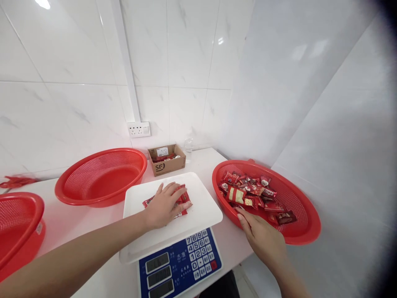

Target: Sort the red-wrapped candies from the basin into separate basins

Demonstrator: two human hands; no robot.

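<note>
My left hand (167, 205) lies palm down with fingers spread over red snack packets (184, 194) on the white tray (201, 207) of a weighing scale (182, 265). It partly hides those packets. At the near rim of a red perforated basket (300, 207), my right hand (262, 238) has its thumb and fingers closed at the edge; its other fingers are partly hidden. Inside that basket lie several small wrapped snacks (251, 190), mostly red, one with a cream-coloured window. The scale has a blue panel with a keypad and dark displays.
Behind the tray stand a small cardboard box (169, 165) holding a few packets and a clear plastic bottle (188, 145). Two more red baskets, one at the back left (102, 178) and one at the left edge (21, 227), share the table. Tiled walls close off the back and right.
</note>
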